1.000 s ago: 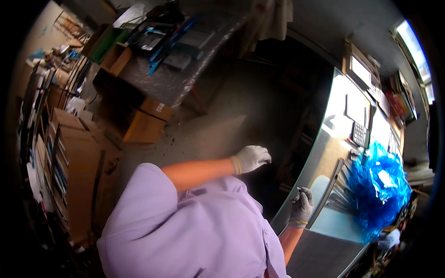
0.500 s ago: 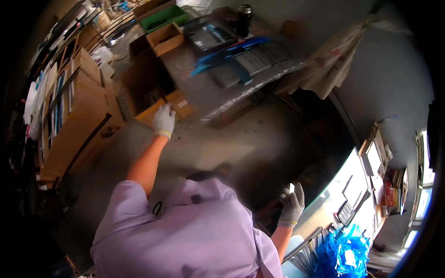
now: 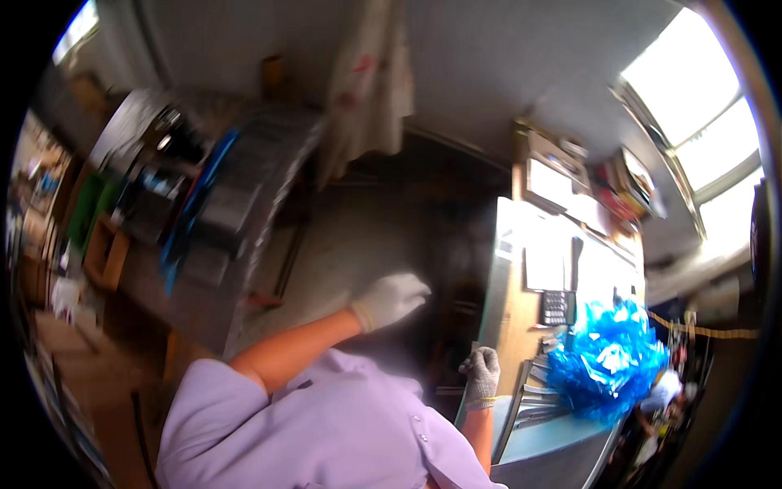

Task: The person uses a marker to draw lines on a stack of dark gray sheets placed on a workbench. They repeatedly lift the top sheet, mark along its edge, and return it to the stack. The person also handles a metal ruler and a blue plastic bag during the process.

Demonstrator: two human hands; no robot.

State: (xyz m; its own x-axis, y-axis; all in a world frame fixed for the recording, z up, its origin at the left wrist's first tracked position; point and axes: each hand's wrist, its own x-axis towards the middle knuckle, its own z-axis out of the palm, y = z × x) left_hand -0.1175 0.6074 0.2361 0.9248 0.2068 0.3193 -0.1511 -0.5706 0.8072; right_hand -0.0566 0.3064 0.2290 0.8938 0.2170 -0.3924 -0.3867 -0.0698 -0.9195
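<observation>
My left hand (image 3: 393, 301), in a white knit glove, reaches across in front of my chest over the dark floor. Its fingers are loosely bent and apart, somewhat blurred, and nothing shows in them. My right hand (image 3: 482, 376), in a greyish glove, is closed beside the near left edge of the desk (image 3: 507, 306). A small pale bit shows at its fingertips, too small to name. Just right of that hand, several grey strips (image 3: 533, 403) lie on the desk. Beyond them sits a crumpled heap of shiny blue plastic film (image 3: 607, 363).
A calculator (image 3: 557, 308) and white papers (image 3: 544, 265) lie farther up the desk. To the left stands a plastic-covered table (image 3: 273, 191) carrying blue and grey pieces. A cardboard box (image 3: 106, 253) is at its left, and a cloth (image 3: 366, 90) hangs behind.
My view has swung right, toward the desk. My left hand has left the cardboard box's edge and come across to the right. My right hand's fingers have curled in more.
</observation>
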